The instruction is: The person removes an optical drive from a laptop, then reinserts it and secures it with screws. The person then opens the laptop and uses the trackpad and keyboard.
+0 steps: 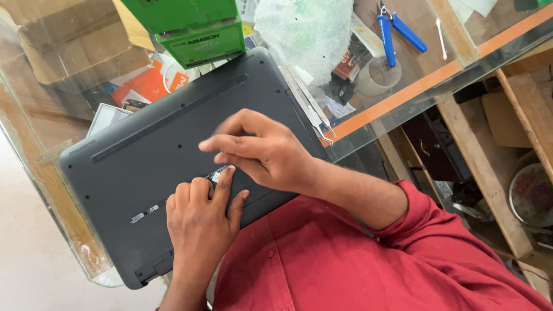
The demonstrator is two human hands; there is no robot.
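A dark grey laptop [150,155] lies bottom side up on a glass counter [403,95]. My left hand [200,224] rests on its near edge with the fingers curled, and its index fingertip presses beside a small white label [218,173] on the case. My right hand [262,151] comes in from the right and hovers over the same spot. Its thumb and lower fingers pinch at the label while the index finger points left. Further small stickers [145,213] sit on the case left of my left hand.
A green box [199,31] stands at the laptop's far edge, with bubble wrap [302,29] beside it. Metal tweezers [314,109], a tape roll [377,75] and blue pliers [394,31] lie to the right. A cardboard box [75,46] sits far left. Wooden shelves [518,115] show under the glass.
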